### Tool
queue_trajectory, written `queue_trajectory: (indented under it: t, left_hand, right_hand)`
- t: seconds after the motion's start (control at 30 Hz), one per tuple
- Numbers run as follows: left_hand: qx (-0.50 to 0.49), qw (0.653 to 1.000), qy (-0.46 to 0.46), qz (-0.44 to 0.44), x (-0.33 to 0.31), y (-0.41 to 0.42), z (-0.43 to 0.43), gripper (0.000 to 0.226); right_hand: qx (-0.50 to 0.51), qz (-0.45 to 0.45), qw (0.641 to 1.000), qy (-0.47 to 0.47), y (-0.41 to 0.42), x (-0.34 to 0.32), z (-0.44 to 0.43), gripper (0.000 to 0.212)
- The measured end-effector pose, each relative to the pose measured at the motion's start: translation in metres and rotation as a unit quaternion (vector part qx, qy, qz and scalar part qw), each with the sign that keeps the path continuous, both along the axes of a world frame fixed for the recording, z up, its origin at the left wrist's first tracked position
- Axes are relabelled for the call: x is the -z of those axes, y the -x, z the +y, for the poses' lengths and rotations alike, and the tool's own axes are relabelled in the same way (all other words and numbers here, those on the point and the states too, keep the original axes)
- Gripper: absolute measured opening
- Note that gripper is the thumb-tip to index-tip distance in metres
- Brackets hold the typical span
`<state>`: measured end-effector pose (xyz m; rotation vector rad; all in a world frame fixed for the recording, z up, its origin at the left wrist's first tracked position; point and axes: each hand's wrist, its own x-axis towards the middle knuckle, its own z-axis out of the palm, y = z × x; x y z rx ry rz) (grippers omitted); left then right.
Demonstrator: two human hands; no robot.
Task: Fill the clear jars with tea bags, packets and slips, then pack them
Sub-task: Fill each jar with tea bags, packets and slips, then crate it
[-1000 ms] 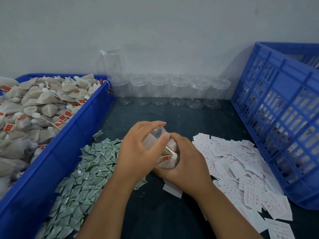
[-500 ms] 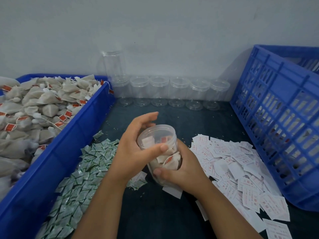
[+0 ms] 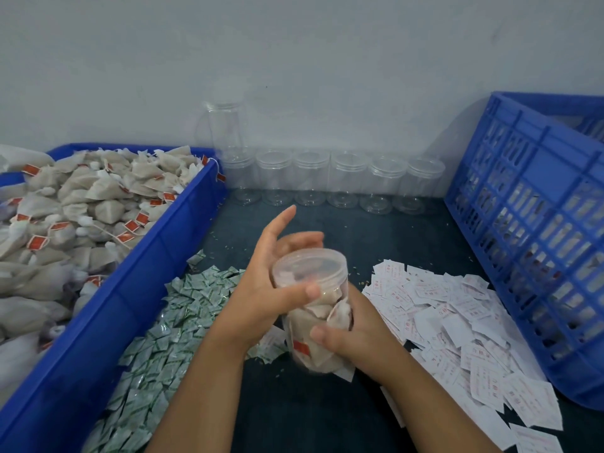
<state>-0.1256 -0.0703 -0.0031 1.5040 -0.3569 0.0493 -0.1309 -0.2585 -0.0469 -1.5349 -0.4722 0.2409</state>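
1. While a filled jar point(image 3: 318, 313), crammed with tea bags, sits slightly tilted over the middle of the table point(image 3: 327, 416), the right hand point(image 3: 356, 341) grips its lower half with fingers curled around it.
2. The left hand point(image 3: 268, 282) is spread wide at the lid point(image 3: 310, 266). Its thumb lies against the lid's side and its fingers are mostly straight behind it.
3. This looks like the lid being screwed on, so this jar seems nearly done. Whether a packet and a slip are inside cannot be told.
4. Much remains. Six empty jars point(image 3: 346, 178) stand in a row along the far edge, with a seventh jar point(image 3: 225, 125) stacked on the leftmost.
5. Supplies are plentiful:
   - A blue bin point(image 3: 163, 250) along the left edge is heaped with loose tea bags point(image 3: 81, 204).
   - Green packets point(image 3: 176, 322) are piled just beside the bin.
   - White slips point(image 3: 457, 315) are scattered toward the right.
6. A blue lattice crate point(image 3: 523, 223) stands at the right edge and is probably where the jars get packed. Pale shapes show through it, too blurred to name.
7. The surface is dark and speckled with crumbs, and a plain pale wall point(image 3: 294, 60) rises behind it.
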Motion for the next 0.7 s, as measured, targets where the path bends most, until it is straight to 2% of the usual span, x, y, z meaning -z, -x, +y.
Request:
queue_trajectory:
  t: [0.1,0.17,0.23,0.37,0.5,0.6,0.7]
  left_hand:
    - [-0.090,0.996,0.001,0.014,0.006,0.001,-0.010,0.091]
    - [-0.114,0.993,-0.040,0.016,0.007,0.004,-0.021,0.095]
    - [-0.142,0.985,-0.100,0.002,0.006,0.005,-0.028,0.095]
    - [-0.115,0.988,-0.099,-0.005,0.003,0.004,-0.021,0.085]
    - [-0.107,0.993,-0.050,0.018,0.001,0.004,-0.024,0.094]
    - [-0.136,0.989,-0.031,0.040,0.003,0.005,-0.027,0.097]
    - [-0.142,0.988,-0.049,0.024,0.005,0.004,-0.024,0.088]
  right_hand:
    - [0.124,-0.051,0.990,0.048,0.000,-0.001,0.005,0.059]
    - [0.170,-0.093,0.974,0.115,0.000,-0.001,0.004,0.063]
    - [0.147,-0.093,0.976,0.127,0.000,0.001,0.000,0.067]
    - [0.082,-0.064,0.990,0.092,-0.002,-0.005,-0.008,0.062]
    - [0.112,-0.064,0.985,0.112,0.000,-0.007,-0.002,0.055]
    - [0.151,-0.080,0.974,0.149,0.002,-0.005,0.003,0.066]
    - [0.147,-0.087,0.972,0.161,0.005,-0.005,0.002,0.072]
